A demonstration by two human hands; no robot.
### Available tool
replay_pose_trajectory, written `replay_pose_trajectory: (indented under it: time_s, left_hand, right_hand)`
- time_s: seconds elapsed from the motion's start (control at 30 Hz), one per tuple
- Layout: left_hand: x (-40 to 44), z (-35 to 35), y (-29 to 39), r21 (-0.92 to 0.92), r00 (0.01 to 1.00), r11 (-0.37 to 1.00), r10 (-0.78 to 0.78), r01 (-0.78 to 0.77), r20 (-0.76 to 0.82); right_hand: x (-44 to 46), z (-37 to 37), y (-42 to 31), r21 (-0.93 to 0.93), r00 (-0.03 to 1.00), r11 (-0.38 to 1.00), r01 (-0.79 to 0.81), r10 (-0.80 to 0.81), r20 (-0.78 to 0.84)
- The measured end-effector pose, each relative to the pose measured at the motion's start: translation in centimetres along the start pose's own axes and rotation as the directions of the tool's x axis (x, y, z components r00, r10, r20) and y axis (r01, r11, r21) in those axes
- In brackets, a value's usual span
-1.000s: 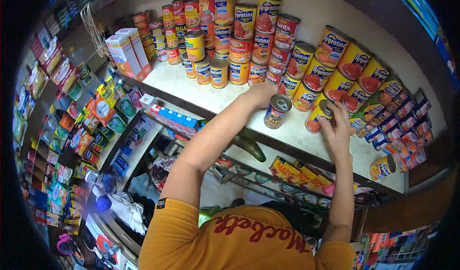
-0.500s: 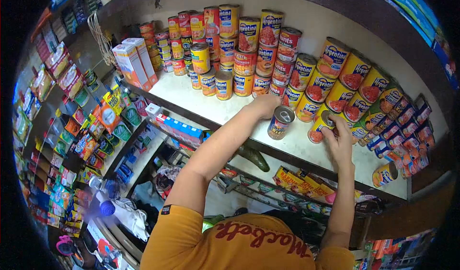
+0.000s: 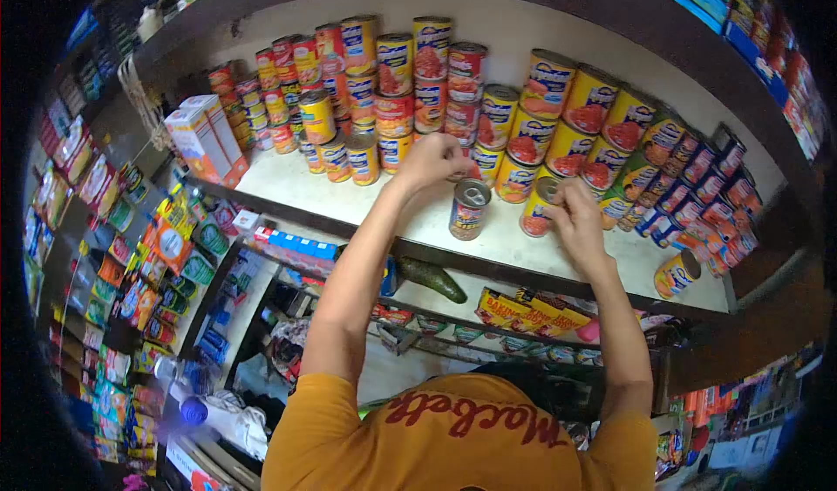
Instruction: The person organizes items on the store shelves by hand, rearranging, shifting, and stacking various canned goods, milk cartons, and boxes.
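My left hand (image 3: 427,163) is over the shelf with its fingers curled, beside a red can low in the stacks; whatever lies between the fingertips is hidden. An upright can with a pull-tab lid (image 3: 471,209) stands just right of it, near the shelf edge. My right hand (image 3: 577,221) has thumb and fingers closed at the right side of a yellow can (image 3: 534,217), which stands in front of the stacked yellow cans (image 3: 532,139). Further right, a lone yellow can (image 3: 677,275) stands by the edge.
Stacked cans (image 3: 394,64) line the back of the shelf (image 3: 301,186). Two white and orange boxes (image 3: 199,142) stand at its left end. Below are a dark green vegetable (image 3: 432,279) and yellow packets (image 3: 527,313). Sachets and bottles fill the left side.
The view has shifted, so the shelf appears further left. My left hand has risen from behind the pull-tab can, and its curled fingers now show. My right hand remains at the yellow can.
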State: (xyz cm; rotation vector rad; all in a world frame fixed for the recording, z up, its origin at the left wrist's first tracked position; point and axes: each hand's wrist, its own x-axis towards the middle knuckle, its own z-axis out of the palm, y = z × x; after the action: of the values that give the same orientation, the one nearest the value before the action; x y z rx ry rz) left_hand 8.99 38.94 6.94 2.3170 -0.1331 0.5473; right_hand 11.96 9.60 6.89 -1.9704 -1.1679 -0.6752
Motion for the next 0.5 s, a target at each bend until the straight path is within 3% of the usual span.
replay_pose_trajectory:
  time_s: [0.1, 0.2, 0.23, 0.27, 0.4, 0.5]
  left_hand:
    - [-0.5, -0.5, 2.5, 0.091, 0.949, 0.991, 0.119, -0.096, -0.292]
    - [0.3, -1.2, 4.0, 0.119, 0.834, 0.970, 0.243, -0.213, -0.495]
    - [0.7, -1.3, 4.0, 0.148, 0.776, 0.956, 0.293, -0.254, -0.558]
    - [1.0, -1.4, 4.4, 0.021, 0.797, 0.968, 0.217, -0.248, -0.564]
    - [2.7, -1.6, 5.3, -0.039, 0.714, 0.920, 0.276, -0.391, -0.643]
    - [3.0, -1.6, 5.6, -0.204, 0.773, 0.903, 0.188, -0.379, -0.607]
  right_hand:
    - [1.9, -0.7, -1.9, 0.030, 0.998, 0.999, -0.014, 0.012, 0.067]
    - [5.8, -2.0, -4.6, 0.048, 0.986, 0.985, 0.165, -0.163, -0.038]
    - [7.5, -2.2, -5.1, -0.030, 0.952, 0.957, 0.288, -0.290, -0.097]
    - [9.0, -2.4, -5.7, -0.066, 0.940, 0.947, 0.315, -0.321, -0.114]
    - [14.2, -1.6, -6.6, -0.190, 0.950, 0.943, 0.272, -0.295, -0.105]
    - [17.0, -0.4, -6.2, -0.360, 0.933, 0.889, 0.283, -0.342, -0.111]
